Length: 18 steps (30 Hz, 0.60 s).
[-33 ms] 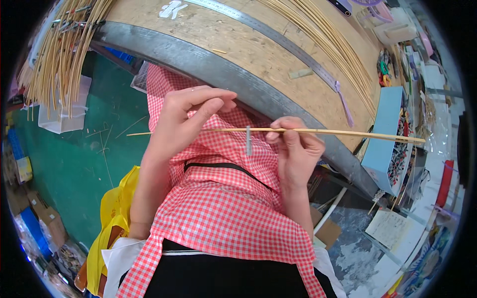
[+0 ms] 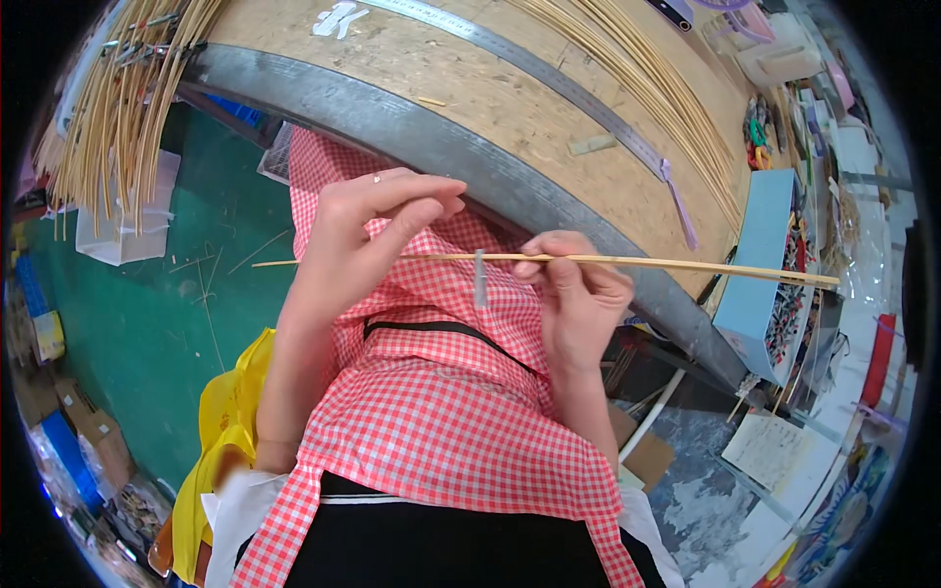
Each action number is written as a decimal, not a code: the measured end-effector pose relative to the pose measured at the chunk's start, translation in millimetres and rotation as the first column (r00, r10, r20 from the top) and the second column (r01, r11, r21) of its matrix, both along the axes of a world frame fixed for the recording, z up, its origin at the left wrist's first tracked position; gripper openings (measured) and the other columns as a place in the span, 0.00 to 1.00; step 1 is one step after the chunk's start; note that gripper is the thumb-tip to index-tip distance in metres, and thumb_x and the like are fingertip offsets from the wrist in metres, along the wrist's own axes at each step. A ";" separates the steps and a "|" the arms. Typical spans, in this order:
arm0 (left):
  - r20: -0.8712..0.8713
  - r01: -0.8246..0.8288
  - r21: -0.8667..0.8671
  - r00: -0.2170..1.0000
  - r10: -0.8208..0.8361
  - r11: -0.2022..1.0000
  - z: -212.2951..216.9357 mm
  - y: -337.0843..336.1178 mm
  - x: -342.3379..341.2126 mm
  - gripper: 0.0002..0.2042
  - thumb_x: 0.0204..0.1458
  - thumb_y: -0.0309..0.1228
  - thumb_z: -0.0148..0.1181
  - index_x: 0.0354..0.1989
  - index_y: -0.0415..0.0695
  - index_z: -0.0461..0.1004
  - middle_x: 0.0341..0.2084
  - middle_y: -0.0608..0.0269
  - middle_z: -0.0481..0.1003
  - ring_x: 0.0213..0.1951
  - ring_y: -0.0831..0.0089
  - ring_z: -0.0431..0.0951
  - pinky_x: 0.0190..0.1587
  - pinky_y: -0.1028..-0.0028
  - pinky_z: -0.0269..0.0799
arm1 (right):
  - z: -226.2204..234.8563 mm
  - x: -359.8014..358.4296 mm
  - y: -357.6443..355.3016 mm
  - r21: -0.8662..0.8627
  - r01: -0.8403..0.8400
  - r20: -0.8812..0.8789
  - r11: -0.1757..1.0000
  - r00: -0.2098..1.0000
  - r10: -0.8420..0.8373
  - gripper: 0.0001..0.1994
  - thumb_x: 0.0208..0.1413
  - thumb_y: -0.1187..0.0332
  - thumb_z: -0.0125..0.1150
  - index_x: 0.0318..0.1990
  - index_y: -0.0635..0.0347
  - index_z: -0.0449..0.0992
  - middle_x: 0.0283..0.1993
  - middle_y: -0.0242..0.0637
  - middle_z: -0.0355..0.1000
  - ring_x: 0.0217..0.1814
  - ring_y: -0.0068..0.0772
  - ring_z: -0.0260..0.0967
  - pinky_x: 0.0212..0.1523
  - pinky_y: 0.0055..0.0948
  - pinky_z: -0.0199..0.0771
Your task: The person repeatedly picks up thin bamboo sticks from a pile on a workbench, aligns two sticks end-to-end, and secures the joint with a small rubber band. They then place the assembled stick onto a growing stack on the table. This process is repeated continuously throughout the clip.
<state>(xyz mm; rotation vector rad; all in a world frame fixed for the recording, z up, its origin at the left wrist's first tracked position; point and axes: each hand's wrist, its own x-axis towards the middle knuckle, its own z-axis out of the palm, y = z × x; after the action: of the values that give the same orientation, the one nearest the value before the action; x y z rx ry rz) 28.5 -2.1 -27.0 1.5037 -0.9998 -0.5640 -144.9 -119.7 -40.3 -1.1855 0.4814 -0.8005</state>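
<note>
A long thin bamboo stick (image 2: 686, 263) lies crosswise above my lap, its thinner end to the left. My right hand (image 2: 578, 294) pinches it between thumb and fingers, right of the middle. Just left of those fingertips, a small grey, partly see-through strip (image 2: 480, 280) hangs down from the stick. My left hand (image 2: 368, 230) is raised, its fingers drawn together and its thumb close to them. Behind its palm the stick passes out of sight, coming out again at the left. What its fingers hold, if anything, is hidden.
A workbench (image 2: 323, 93) bears a metal ruler (image 2: 520, 59), long bamboo sticks (image 2: 637, 69) and a small pale block (image 2: 592, 145). More sticks (image 2: 118, 137) hang over its left end. A light-blue box (image 2: 760, 265) stands right. A yellow bag (image 2: 221, 421) is at my left elbow.
My right hand has shifted slightly left along the stick, and the grey strip has moved left with it. My left hand has barely moved.
</note>
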 end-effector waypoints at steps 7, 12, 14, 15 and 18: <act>0.378 0.115 -0.085 0.923 -0.075 0.990 22.8 -3.9 -35.1 0.12 0.40 0.21 0.63 0.36 0.38 0.79 0.30 0.56 0.78 0.32 0.63 0.79 0.34 0.72 0.74 | -14.0 11.1 37.1 -0.254 -0.091 -0.086 0.963 0.994 0.071 0.09 0.50 0.85 0.55 0.39 0.71 0.76 0.40 0.40 0.75 0.40 0.28 0.73 0.39 0.25 0.74; 0.425 0.092 -0.091 0.904 -0.045 0.992 13.6 -3.3 -36.7 0.09 0.39 0.21 0.64 0.31 0.38 0.78 0.28 0.56 0.77 0.29 0.64 0.79 0.30 0.72 0.74 | -6.7 13.3 27.5 -0.340 -0.210 -0.214 0.917 0.966 0.142 0.11 0.47 0.84 0.57 0.40 0.70 0.76 0.37 0.40 0.76 0.37 0.25 0.73 0.38 0.23 0.72; 0.451 0.058 -0.053 0.892 -0.029 0.997 11.7 -1.0 -35.1 0.08 0.39 0.21 0.64 0.31 0.38 0.78 0.27 0.57 0.77 0.28 0.64 0.78 0.28 0.72 0.74 | 1.0 4.1 8.6 -0.370 -0.337 -0.354 0.866 0.913 0.204 0.11 0.46 0.83 0.58 0.39 0.71 0.76 0.35 0.40 0.76 0.36 0.25 0.72 0.38 0.22 0.72; 0.463 0.047 -0.035 0.886 -0.026 0.998 11.3 -0.9 -34.0 0.08 0.39 0.21 0.64 0.30 0.38 0.78 0.27 0.57 0.77 0.27 0.64 0.78 0.27 0.72 0.73 | 7.1 -0.8 -1.2 -0.378 -0.395 -0.423 0.837 0.878 0.224 0.10 0.46 0.82 0.59 0.39 0.71 0.76 0.35 0.40 0.76 0.35 0.25 0.72 0.37 0.21 0.72; 0.502 0.047 0.031 0.863 -0.056 0.998 8.3 0.3 -30.7 0.08 0.39 0.20 0.64 0.31 0.38 0.77 0.27 0.57 0.77 0.26 0.64 0.78 0.25 0.71 0.73 | 26.1 -10.8 -10.9 -0.232 -0.090 -0.236 0.969 0.971 0.034 0.13 0.47 0.86 0.54 0.42 0.73 0.75 0.28 0.43 0.72 0.24 0.26 0.69 0.24 0.20 0.70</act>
<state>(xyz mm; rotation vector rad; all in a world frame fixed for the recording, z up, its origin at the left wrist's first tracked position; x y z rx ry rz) -2.2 -1.8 -18.6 1.6858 -1.4422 -0.2110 -155.7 -130.6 -14.2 -1.5233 0.5453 -0.6826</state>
